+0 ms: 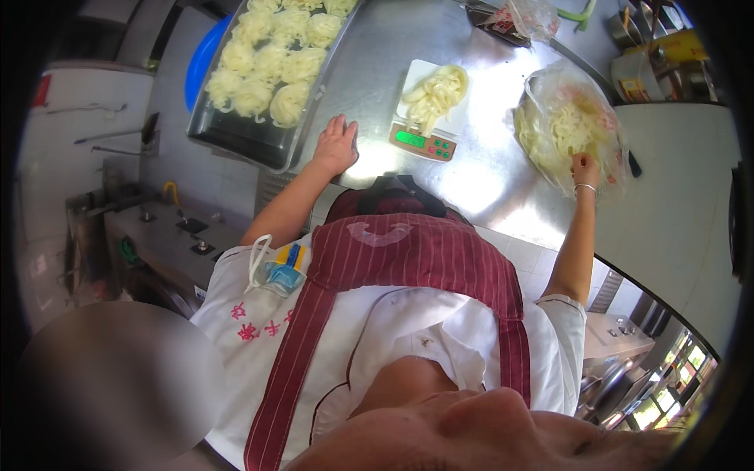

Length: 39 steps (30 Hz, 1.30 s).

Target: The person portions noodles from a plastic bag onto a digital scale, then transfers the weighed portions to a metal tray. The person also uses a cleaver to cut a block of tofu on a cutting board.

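My left hand (336,147) lies flat on the near edge of the steel table (357,78), fingers stretched out, holding nothing. On the right, my right hand (583,170) reaches into an open clear plastic bag (536,154), its fingers closed on pale, wide noodles (575,129). Exactly how much is pinched there is hidden. Between the hands stands a small kitchen scale (445,150) with a lit green display. A bundle of noodles (438,93) rests on its white plate, one end hanging toward the display.
Left of the scale, a dark metal tray (236,135) bears several noodle nests (289,104) in rows. A blue round basin (198,74) shows behind it. At the far right are a crumpled plastic bag (534,17), a green stalk (583,17) and containers with utensils (638,74).
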Tool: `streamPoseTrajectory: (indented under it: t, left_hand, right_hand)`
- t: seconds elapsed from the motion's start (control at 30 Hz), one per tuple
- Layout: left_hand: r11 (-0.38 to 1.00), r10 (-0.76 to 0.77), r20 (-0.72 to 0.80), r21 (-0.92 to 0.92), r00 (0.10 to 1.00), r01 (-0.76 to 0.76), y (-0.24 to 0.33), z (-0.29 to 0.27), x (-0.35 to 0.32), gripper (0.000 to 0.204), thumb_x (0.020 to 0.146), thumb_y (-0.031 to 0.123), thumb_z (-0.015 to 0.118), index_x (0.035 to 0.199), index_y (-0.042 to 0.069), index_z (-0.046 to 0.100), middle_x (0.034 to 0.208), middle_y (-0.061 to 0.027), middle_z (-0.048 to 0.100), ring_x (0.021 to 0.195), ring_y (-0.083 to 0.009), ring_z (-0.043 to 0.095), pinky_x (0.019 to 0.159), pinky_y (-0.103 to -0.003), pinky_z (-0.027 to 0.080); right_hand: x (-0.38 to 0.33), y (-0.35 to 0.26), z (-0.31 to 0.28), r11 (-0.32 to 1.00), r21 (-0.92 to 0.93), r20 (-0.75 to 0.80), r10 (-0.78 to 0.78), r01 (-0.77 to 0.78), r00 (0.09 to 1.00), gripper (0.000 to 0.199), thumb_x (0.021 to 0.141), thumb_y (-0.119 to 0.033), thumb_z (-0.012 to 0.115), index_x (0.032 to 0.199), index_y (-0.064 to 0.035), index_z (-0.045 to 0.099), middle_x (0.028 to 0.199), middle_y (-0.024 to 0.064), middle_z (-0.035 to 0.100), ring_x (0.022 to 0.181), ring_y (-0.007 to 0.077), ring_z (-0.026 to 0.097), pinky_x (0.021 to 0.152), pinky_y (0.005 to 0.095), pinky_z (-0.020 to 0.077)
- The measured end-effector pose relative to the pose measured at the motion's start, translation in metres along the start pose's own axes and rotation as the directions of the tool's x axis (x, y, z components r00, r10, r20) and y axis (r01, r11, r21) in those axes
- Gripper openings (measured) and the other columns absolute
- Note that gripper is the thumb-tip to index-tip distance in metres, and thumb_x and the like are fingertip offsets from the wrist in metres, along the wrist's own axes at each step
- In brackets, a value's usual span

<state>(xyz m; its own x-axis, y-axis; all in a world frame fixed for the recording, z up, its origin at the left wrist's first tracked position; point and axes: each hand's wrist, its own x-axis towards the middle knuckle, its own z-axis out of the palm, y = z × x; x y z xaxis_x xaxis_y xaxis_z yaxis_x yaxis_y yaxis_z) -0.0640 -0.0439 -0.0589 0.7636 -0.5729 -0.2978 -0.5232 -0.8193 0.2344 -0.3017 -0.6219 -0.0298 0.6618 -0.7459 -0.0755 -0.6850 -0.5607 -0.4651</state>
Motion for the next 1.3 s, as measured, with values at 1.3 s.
streamPoseTrajectory:
  t: [1.3]
  left_hand:
    - [1.0, 0.004, 0.006, 0.004, 1.0, -0.004, -0.005, 0.002, -0.002, 0.069, 0.076, 0.023, 0.064, 0.138, 0.014, 0.037, 0.148, -0.0197, 0.025, 0.138, -0.0345, 0.022, 0.108, -0.046, 0.028]
  right_hand:
    - [-0.014, -0.15, -0.03, 0.777, 0.582, -0.151, -0.189, 0.241, 0.97, 0.03, 0.088, -0.007, 0.055, 0.118, -0.0084, 0.059, 0.108, 0.0107, 0.066, 0.082, 0.0175, 0.067, 0.063, 0.0252, 0.0527]
